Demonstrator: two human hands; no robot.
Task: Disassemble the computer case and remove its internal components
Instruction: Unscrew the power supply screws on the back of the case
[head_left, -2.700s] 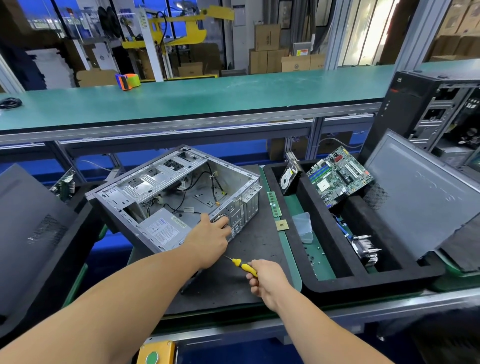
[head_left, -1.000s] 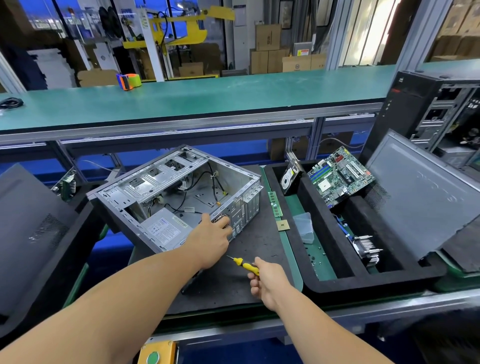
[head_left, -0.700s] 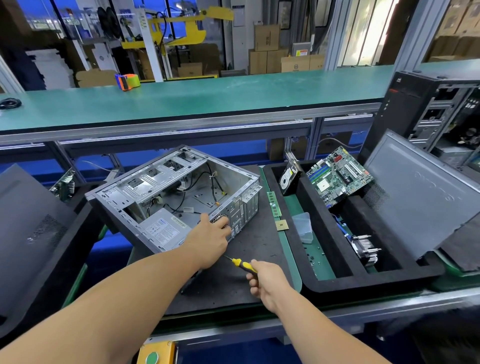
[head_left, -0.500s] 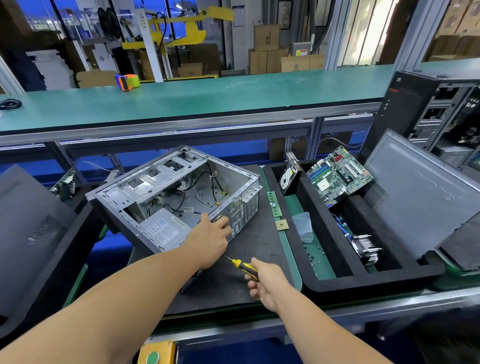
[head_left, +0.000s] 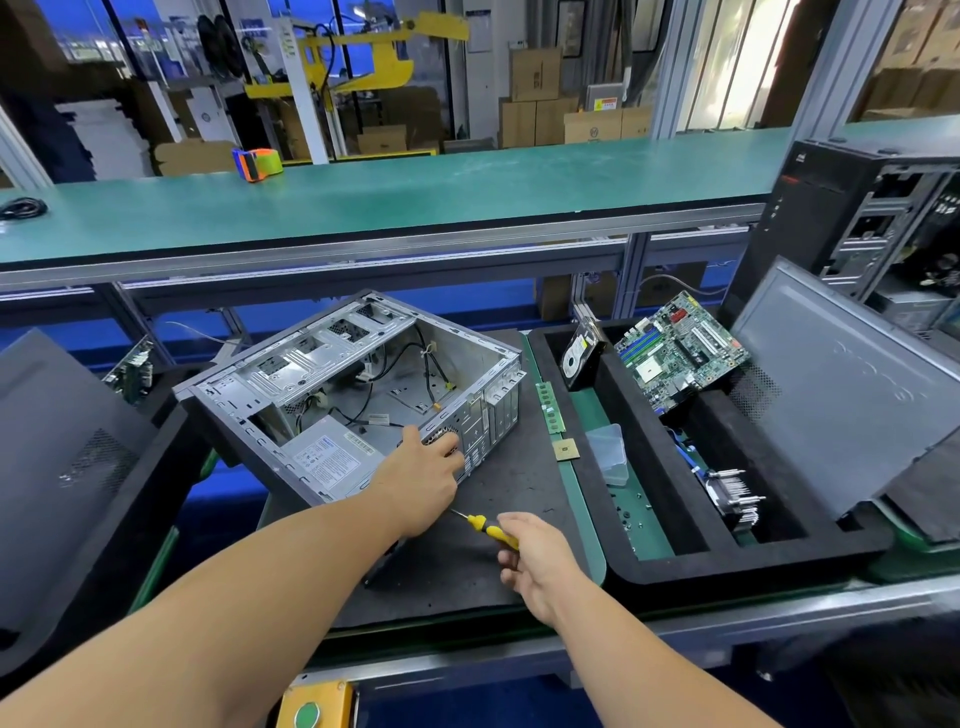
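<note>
While left hand (head_left: 427, 475) rests on case (head_left: 363, 384) holding power supply (head_left: 332, 460), right hand (head_left: 535, 558) grips screwdriver (head_left: 491, 530).

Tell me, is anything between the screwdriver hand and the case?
Only the left hand, resting on the case's near corner. The right hand holds the screwdriver just behind it, tip toward the case; otherwise bare black mat lies between.

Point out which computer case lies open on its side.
The silver case on the black mat under the left hand; the black case at far right stands upright.
</note>
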